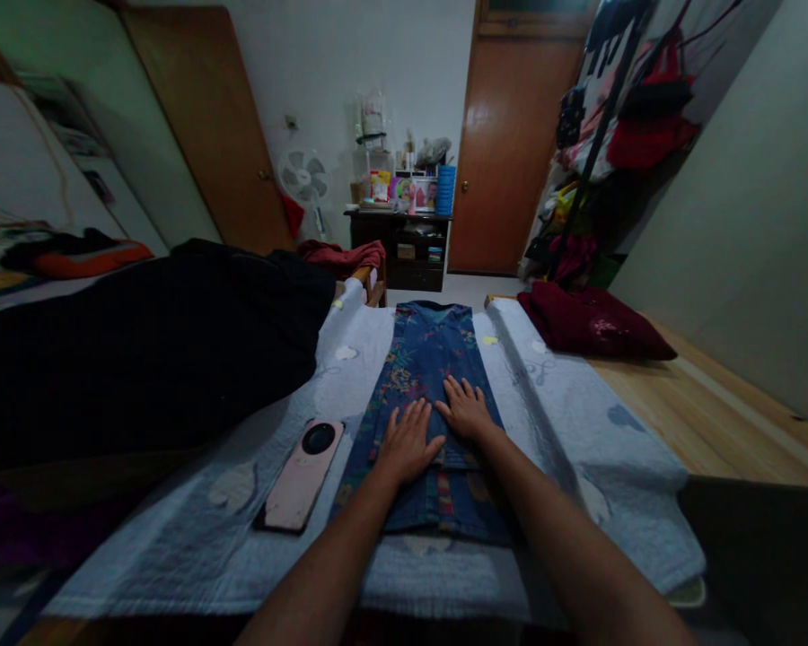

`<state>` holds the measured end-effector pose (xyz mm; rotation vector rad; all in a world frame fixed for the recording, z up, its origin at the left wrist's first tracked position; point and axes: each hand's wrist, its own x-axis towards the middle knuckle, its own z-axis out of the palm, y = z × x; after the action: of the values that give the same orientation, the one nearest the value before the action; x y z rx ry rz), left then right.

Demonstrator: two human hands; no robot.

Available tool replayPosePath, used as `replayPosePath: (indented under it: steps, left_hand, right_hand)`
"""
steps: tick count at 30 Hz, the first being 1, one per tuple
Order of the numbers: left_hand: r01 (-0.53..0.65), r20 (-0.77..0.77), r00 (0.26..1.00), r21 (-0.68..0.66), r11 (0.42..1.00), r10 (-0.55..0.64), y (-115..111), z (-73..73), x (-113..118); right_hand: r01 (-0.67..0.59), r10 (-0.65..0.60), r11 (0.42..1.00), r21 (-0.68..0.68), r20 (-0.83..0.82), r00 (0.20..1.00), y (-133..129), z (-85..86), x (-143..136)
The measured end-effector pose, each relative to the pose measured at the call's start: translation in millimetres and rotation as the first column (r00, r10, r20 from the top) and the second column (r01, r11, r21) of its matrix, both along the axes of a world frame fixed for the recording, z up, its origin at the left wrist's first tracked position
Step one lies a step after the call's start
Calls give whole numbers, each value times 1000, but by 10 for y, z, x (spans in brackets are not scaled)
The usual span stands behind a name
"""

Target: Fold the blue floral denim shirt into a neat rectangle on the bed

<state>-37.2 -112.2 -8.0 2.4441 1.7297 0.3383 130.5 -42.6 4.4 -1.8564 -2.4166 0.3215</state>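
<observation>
A dark blue floral garment, folded into a long narrow shape, lies flat in front of me; its exact kind I cannot tell. Flat on its middle, with the fingers spread, rests my left hand. My right hand presses on it just to the right and slightly farther away, palm down and fingers apart. Neither hand grips anything. Beneath the garment is a light blue patterned sheet. A pink phone with a round black camera ring lies face down left of my left hand.
A big black cloth covers the left side. To the far right, a folded maroon garment rests on the wooden board. Beyond the sheet stand a dark cabinet with assorted items, a white fan and a brown door.
</observation>
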Motion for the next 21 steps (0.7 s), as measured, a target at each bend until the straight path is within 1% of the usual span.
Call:
replayPosePath:
  steps: [7, 10, 13, 17, 21]
  left_hand:
    - [-5, 1, 1000, -15, 1000, 5, -21, 55, 3]
    - [-7, 9, 1000, -8, 1000, 7, -26, 62, -3]
    - [16, 19, 1000, 10, 1000, -16, -25, 60, -13]
    - [44, 22, 999, 17, 999, -45, -20, 56, -16]
    - [40, 17, 999, 12, 999, -41, -24, 52, -8]
  right_hand:
    - [-29, 28, 999, -36, -18, 999, -223, 50, 21]
    - [-48, 47, 998, -32, -34, 998, -302, 54, 44]
    - [-58, 57, 998, -23, -52, 997, -356, 57, 63]
    - [-48, 47, 999, -24, -56, 997, -338, 74, 63]
    - [-1, 0, 999, -36, -33, 999, -186, 87, 53]
